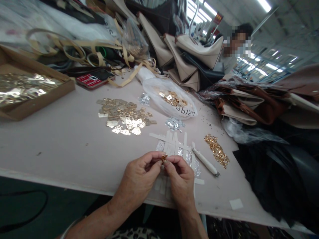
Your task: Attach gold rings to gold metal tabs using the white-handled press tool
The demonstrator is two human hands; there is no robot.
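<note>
A small gold metal bag fitting (163, 158) is pinched between both hands, just above the front part of the table. My left hand (139, 176) grips it from the left with thumb and forefinger, and my right hand (181, 177) does the same from the right. Fingertips hide much of the fitting. Under and behind the hands, white tape strips (171, 141) lie across clear plastic film. Right of my right hand rests a white-wrapped tool (205, 162) with a dark tip. Beyond it is a heap of tiny gold parts (216, 149).
Flat gold plates (124, 113) and silver discs (174, 123) lie behind the hands. Farther back are a white bag (186, 111) of gold pieces and a red case (93, 79). A cardboard box (47, 103) stands left. Bags (185, 68) crowd the back; a person stands beyond.
</note>
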